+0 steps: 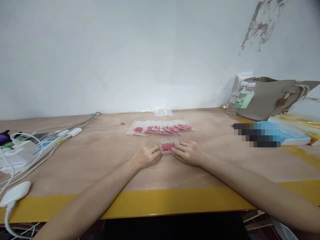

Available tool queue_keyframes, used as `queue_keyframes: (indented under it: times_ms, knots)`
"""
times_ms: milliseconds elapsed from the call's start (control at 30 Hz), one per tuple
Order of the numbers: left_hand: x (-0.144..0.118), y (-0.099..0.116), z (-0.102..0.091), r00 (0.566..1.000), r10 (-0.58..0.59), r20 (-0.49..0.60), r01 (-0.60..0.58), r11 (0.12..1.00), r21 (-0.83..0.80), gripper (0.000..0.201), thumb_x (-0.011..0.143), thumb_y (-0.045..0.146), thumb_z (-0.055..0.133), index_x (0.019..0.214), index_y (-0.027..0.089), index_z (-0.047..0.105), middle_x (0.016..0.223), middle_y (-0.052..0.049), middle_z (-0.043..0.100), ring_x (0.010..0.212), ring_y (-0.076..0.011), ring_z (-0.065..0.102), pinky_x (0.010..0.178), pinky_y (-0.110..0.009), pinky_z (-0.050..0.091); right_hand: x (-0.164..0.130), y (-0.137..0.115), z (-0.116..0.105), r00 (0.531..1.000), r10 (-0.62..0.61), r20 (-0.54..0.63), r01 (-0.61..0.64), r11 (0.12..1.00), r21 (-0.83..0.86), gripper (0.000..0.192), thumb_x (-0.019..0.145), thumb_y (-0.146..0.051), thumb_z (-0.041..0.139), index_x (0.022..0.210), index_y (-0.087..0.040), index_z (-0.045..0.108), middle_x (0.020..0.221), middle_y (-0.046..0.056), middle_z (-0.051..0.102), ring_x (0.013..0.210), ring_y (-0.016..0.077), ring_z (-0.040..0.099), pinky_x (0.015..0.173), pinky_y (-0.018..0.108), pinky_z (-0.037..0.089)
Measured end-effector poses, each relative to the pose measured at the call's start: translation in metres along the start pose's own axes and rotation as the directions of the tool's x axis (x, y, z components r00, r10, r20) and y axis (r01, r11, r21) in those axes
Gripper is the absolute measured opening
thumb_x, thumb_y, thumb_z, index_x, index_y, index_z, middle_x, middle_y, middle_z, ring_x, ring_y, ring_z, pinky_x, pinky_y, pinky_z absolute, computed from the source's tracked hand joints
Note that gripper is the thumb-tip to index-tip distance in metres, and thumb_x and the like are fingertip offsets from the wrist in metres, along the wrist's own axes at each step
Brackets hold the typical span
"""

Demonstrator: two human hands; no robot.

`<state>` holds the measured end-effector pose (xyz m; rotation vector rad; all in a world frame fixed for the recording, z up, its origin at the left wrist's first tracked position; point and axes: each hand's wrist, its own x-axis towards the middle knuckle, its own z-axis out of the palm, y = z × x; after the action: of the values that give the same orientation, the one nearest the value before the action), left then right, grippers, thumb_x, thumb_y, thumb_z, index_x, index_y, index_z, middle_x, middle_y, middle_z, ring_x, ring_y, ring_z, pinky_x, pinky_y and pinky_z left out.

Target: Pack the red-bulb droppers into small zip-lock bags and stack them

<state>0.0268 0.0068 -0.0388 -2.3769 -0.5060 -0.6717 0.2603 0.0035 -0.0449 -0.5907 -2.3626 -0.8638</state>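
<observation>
A small clear plastic bag of red pieces (168,146) lies on the wooden table (100,160) between my hands. My left hand (147,156) pinches its left edge and my right hand (187,152) pinches its right edge, fingers curled against the tabletop. Just beyond it, a row of several similar clear bags with red pieces (160,128) lies overlapping. An empty clear bag (163,112) rests near the wall.
A power strip with white cables and adapters (37,143) crowds the left side. A white charger (15,193) sits at the front left edge. At the right stand two water bottles (241,96), a beige handbag (270,98) and a blue tissue pack (285,133).
</observation>
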Motion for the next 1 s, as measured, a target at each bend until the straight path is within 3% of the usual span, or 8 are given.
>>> queue_keyframes:
  times_ms: [300, 600, 767, 1000]
  knots:
    - [-0.001, -0.001, 0.001, 0.999, 0.002, 0.039, 0.001, 0.998, -0.059, 0.027, 0.088, 0.019, 0.037, 0.075, 0.016, 0.061, 0.073, -0.005, 0.062, 0.063, -0.0123, 0.059, 0.055, -0.022, 0.047, 0.029, -0.019, 0.021, 0.992, -0.111, -0.064, 0.109, 0.994, -0.031, 0.025, 0.085, -0.011, 0.039, 0.068, -0.014, 0.057, 0.070, 0.003, 0.059, 0.066, 0.0112, 0.049, 0.056, 0.025, 0.030]
    - [-0.003, -0.001, 0.000, 0.999, -0.001, 0.037, 0.002, 1.000, -0.020, 0.030, 0.088, 0.019, 0.038, 0.065, 0.016, 0.057, 0.065, -0.002, 0.058, 0.054, -0.0099, 0.054, 0.051, -0.021, 0.043, 0.034, -0.020, 0.018, 0.992, -0.122, -0.031, 0.121, 0.992, -0.032, 0.029, 0.085, -0.009, 0.036, 0.062, -0.015, 0.053, 0.065, 0.003, 0.056, 0.063, 0.0116, 0.046, 0.053, 0.027, 0.026]
    - [-0.006, 0.000, -0.001, 0.997, -0.071, 0.032, 0.073, 0.995, -0.068, 0.029, 0.089, 0.022, 0.037, 0.070, 0.017, 0.058, 0.063, -0.002, 0.055, 0.054, -0.0090, 0.053, 0.050, -0.019, 0.043, 0.021, -0.011, 0.007, 0.994, -0.109, 0.012, 0.109, 0.994, -0.026, 0.029, 0.086, -0.010, 0.035, 0.064, -0.015, 0.052, 0.063, 0.003, 0.054, 0.061, 0.0107, 0.043, 0.052, 0.027, 0.021]
    - [-0.003, 0.000, -0.002, 0.998, -0.042, 0.047, 0.044, 0.998, -0.046, 0.031, 0.089, 0.023, 0.038, 0.065, 0.016, 0.056, 0.063, -0.002, 0.056, 0.054, -0.0089, 0.054, 0.050, -0.019, 0.043, -0.021, 0.007, -0.013, 0.996, -0.008, 0.084, 0.014, 0.998, -0.068, 0.025, 0.085, -0.009, 0.036, 0.073, -0.015, 0.057, 0.063, 0.002, 0.055, 0.055, 0.0090, 0.040, 0.052, 0.028, 0.022]
